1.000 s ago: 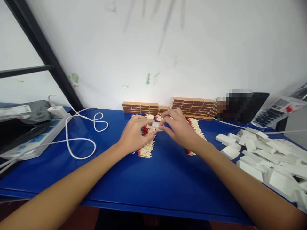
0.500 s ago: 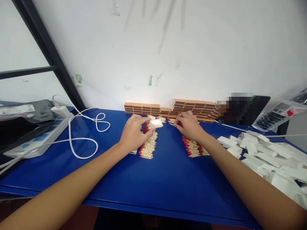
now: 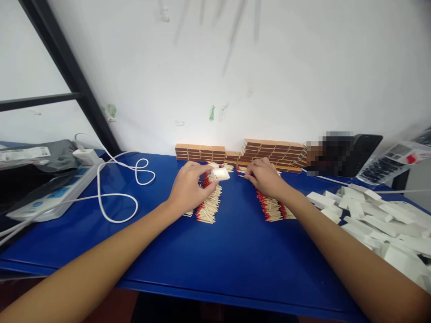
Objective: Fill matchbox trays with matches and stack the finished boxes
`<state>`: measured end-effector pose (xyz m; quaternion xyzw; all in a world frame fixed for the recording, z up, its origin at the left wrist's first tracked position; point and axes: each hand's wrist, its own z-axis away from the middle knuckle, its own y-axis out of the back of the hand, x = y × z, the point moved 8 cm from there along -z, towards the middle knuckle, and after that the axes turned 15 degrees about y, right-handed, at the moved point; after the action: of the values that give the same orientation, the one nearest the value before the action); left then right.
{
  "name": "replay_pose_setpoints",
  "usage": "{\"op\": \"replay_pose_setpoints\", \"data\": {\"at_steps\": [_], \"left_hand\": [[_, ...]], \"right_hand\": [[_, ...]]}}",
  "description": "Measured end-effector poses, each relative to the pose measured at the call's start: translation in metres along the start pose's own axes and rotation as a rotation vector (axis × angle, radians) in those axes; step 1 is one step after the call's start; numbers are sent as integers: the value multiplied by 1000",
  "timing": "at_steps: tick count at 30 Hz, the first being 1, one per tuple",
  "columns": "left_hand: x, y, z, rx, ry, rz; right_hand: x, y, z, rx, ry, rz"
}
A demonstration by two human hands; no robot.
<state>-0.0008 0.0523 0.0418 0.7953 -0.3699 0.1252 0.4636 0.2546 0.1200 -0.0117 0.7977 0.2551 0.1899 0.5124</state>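
Between thumb and fingers, my left hand [image 3: 190,186] grips a small white matchbox tray [image 3: 222,174], its open side facing up. Something thin and yellowish shows inside it, too small to make out clearly. Below the tray lies a pile of red-tipped matches [image 3: 209,205], partly covered by my left hand. My right hand [image 3: 264,177] is closed in a pinch at the right-hand matches [image 3: 269,207]. A thin match [image 3: 241,175] pokes out at its fingertips. The right palm and wrist hide part of that pile.
Brown-sided matchboxes [image 3: 274,152] are stacked along the wall, with a lower stack [image 3: 200,152] to the left. Many white trays [image 3: 377,217] are heaped at right, near a plastic bottle [image 3: 387,163] and a phone [image 3: 367,152]. A power strip [image 3: 63,190] and white cable [image 3: 136,204] occupy the left.
Both hands stay almost where they were. A thin yellowish line shows more plainly inside the tray, and the view has shifted slightly.
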Motion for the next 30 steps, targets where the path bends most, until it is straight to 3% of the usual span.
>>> {"op": "replay_pose_setpoints", "data": {"at_steps": [4, 9, 12, 15, 20, 24, 30], "left_hand": [[-1, 0, 0, -7, 12, -18], [1, -2, 1, -10, -26, -9], [4, -2, 4, -17, -62, 22], [11, -3, 8, -44, -118, 67], [13, -3, 8, -69, -124, 66], [6, -3, 4, -36, -78, 24], [1, -3, 2, -19, -29, -6]], "right_hand": [[-17, 16, -2, 92, 68, -31], [-73, 61, -6, 338, 231, -76], [-105, 71, -8, 344, 292, -80], [-119, 67, -10, 275, 294, -68], [-109, 65, -9, 251, 276, -123], [-82, 63, -6, 261, 219, -113], [-20, 22, 5, 67, 15, -10]]}}
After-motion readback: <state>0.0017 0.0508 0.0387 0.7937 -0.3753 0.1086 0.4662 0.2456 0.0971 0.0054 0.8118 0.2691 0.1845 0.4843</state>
